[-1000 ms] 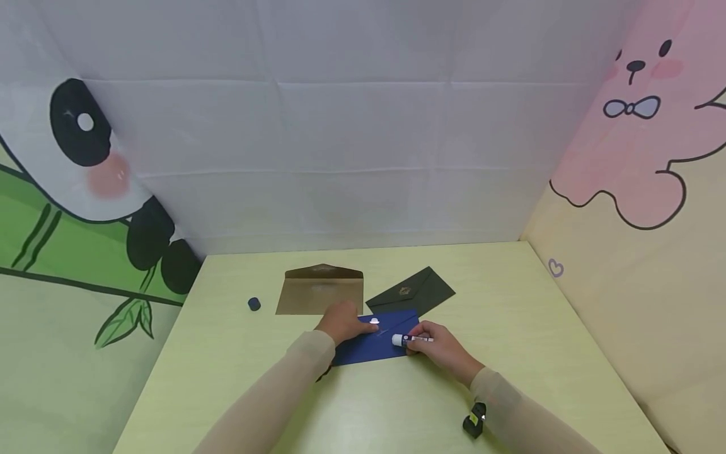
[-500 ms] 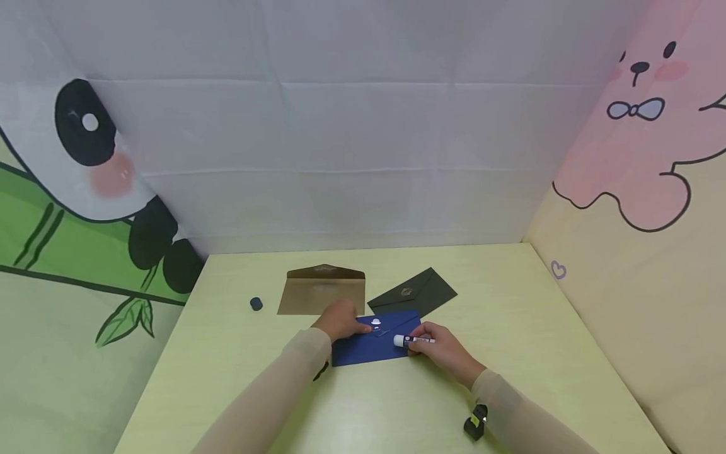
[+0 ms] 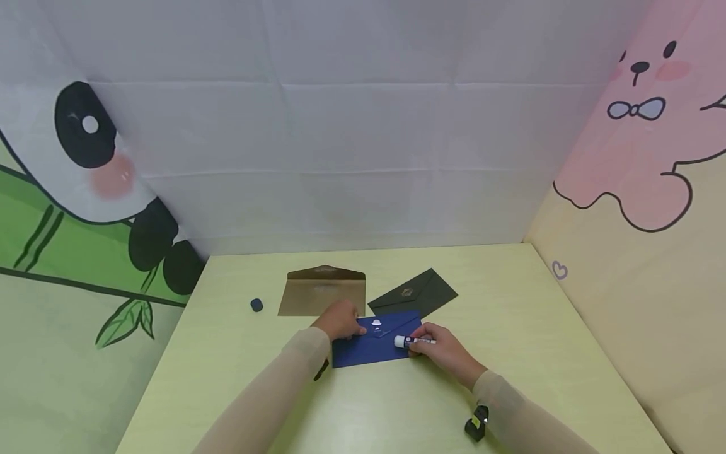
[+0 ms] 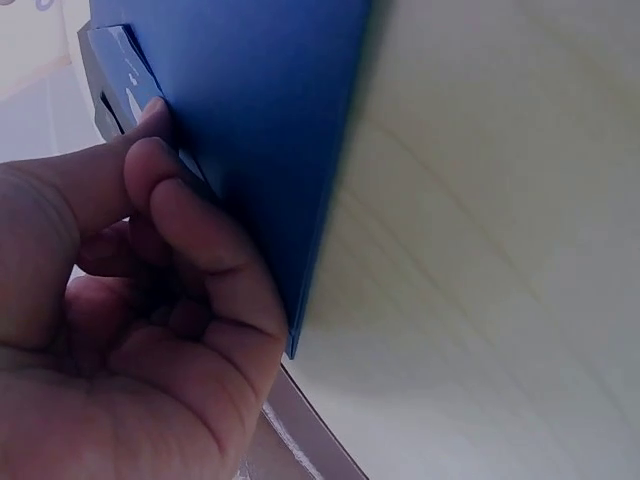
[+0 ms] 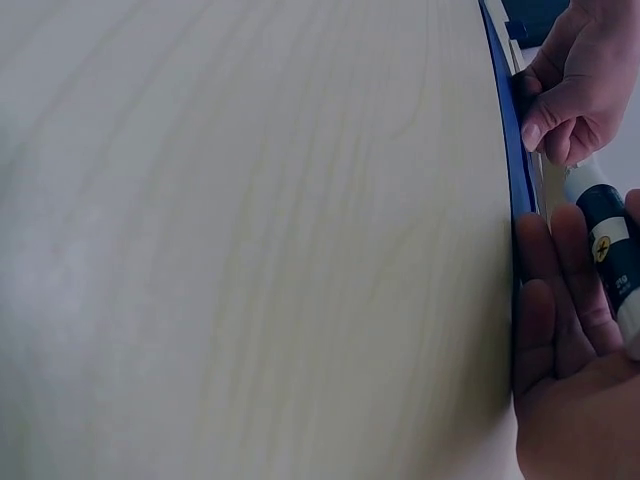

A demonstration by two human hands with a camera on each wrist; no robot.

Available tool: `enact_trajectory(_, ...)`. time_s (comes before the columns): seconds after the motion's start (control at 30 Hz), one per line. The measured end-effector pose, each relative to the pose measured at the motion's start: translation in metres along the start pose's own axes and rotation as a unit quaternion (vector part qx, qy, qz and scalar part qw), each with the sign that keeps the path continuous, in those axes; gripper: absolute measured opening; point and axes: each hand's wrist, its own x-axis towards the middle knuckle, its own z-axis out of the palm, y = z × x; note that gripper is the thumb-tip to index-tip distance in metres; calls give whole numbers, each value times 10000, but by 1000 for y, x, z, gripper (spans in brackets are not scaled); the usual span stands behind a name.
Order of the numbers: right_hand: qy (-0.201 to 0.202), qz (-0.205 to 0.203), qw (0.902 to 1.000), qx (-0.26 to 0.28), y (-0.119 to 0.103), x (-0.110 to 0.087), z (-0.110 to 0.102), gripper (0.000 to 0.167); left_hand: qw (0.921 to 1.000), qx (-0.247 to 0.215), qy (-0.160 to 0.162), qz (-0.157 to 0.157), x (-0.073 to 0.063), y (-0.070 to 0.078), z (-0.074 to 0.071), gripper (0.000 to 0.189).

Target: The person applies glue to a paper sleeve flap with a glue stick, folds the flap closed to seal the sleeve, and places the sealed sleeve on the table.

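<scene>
A blue envelope [image 3: 363, 350] lies on the table with a small white patch near its flap. My left hand [image 3: 339, 320] is at its upper left; in the left wrist view the thumb touches the envelope near the flap and the other fingers curl against its edge. My right hand [image 3: 445, 353] holds a glue stick [image 3: 404, 342] sideways over the envelope's right end, its white end pointing left. The right wrist view shows that hand's lower fingers [image 5: 537, 310] resting along the envelope's edge. Beyond lie a brown envelope [image 3: 309, 296] with its flap raised and a dark green envelope [image 3: 416, 293] with its flap down.
A small dark blue cap [image 3: 257, 305] stands on the table [image 3: 227, 378] at the left. Printed cloth walls [image 3: 363, 126] enclose the back and both sides. A black device [image 3: 478, 422] sits at the right wrist.
My left thumb has drawn back leftward across the blue envelope, exposing more of the white patch. The right hand keeps hold of the glue stick in about the same place.
</scene>
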Motion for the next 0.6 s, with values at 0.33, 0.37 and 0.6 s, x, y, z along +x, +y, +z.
enact_trajectory(0.33,-19,29,10000,-7,2,1,0,24,9997,-72,-96,-192,-20,18,-12,47)
enact_trajectory(0.37,-16,28,10000,-2,2,1,0,24,9996,-102,-88,-231,-25,23,-15,47)
enact_trajectory(0.6,-61,-110,9999,-4,2,1,-2,23,9989,-248,128,-386,-53,53,-24,61)
